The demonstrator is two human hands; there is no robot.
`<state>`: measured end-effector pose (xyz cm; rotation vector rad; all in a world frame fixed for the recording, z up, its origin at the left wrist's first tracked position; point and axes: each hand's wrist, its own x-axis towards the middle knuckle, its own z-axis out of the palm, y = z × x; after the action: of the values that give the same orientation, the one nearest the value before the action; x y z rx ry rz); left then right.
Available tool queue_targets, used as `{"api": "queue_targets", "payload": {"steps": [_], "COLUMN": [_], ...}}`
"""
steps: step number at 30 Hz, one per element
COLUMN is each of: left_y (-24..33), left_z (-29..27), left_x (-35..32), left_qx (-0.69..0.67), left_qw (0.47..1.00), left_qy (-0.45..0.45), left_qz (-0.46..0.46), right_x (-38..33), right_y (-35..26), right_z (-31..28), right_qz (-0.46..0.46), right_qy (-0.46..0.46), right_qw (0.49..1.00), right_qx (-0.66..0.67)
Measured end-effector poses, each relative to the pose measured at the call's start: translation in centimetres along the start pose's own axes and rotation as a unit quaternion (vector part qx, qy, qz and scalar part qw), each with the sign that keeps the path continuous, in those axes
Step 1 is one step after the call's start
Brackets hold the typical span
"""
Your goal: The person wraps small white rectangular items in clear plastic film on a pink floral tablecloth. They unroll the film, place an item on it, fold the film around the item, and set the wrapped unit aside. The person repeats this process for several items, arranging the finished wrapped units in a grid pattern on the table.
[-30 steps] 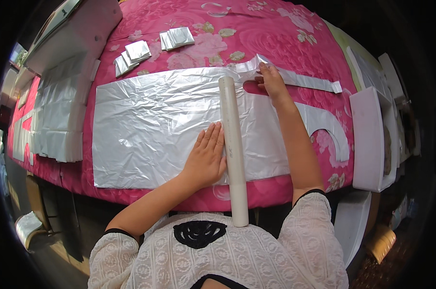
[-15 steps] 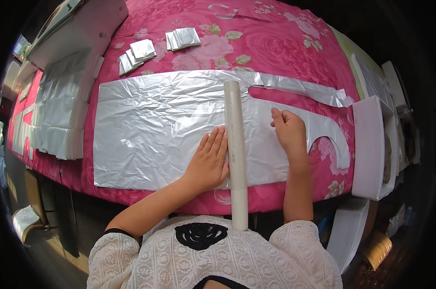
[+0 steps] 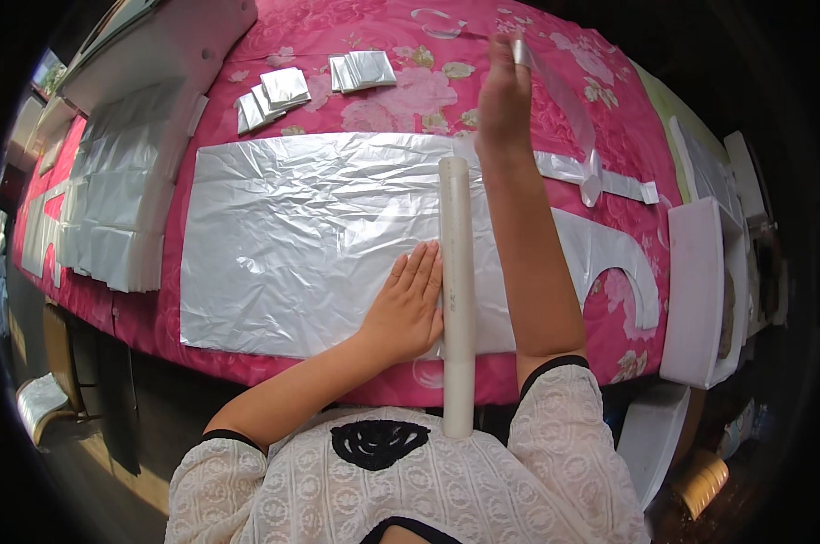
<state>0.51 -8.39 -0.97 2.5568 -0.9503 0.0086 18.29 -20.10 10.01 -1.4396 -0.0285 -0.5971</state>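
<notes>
A thin silver plastic sheet [image 3: 274, 245], cut like an apron with curved straps at its right end, lies wrinkled across the table. Across it rests a long whitish pipe [image 3: 458, 272], its near end against my blouse. My left hand [image 3: 403, 306] is flat on the sheet, fingers outstretched, the fingertips beside or just touching the pipe's left side. Raised past the sheet's far edge, my right hand [image 3: 505, 95] is closed on a silver plastic strip [image 3: 564, 95]. From the fingers this strip trails right and down, meeting the sheet's far strap [image 3: 623, 184] in a twist.
Folded silver packets [image 3: 285, 86] sit beyond the sheet on the pink floral cloth [image 3: 509, 381]. A stack of silver sheets [image 3: 120, 195] lies at left, before a white foam box [image 3: 169, 45]. Another white box [image 3: 691, 290] borders the right side.
My right hand has moved from above the sheet's right part to beyond its far edge, lifting a strip off the cloth. My left hand stays flat by the pipe.
</notes>
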Motion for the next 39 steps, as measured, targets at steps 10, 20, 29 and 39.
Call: {"api": "queue_targets", "payload": {"steps": [10,20,29,39], "left_y": [0.0,-0.3,-4.3,-7.9], "left_z": [2.1,-1.4,-10.0,-11.9], "left_x": [0.5,-0.7,-10.6,-22.8], "left_qx": [0.036,-0.187,-0.229,-0.362], "left_qw": [0.991,0.974,0.958,0.845], "left_qy": [0.113,0.123,0.158,0.255], "left_qz": [0.056,0.022,-0.066,-0.3], "right_x": [-19.3,-13.9,-15.6,-21.5], "right_y": [4.0,-1.6,-0.4,-3.8], "right_z": [15.3,-8.0,-10.5,8.8], "right_qz": [-0.028,-0.208,-0.237,-0.154], "right_qy": [-0.577,-0.454,-0.544,-0.686], "right_qw": [0.757,0.814,0.687,0.71], "right_qx": [-0.306,-0.296,-0.42,0.041]}}
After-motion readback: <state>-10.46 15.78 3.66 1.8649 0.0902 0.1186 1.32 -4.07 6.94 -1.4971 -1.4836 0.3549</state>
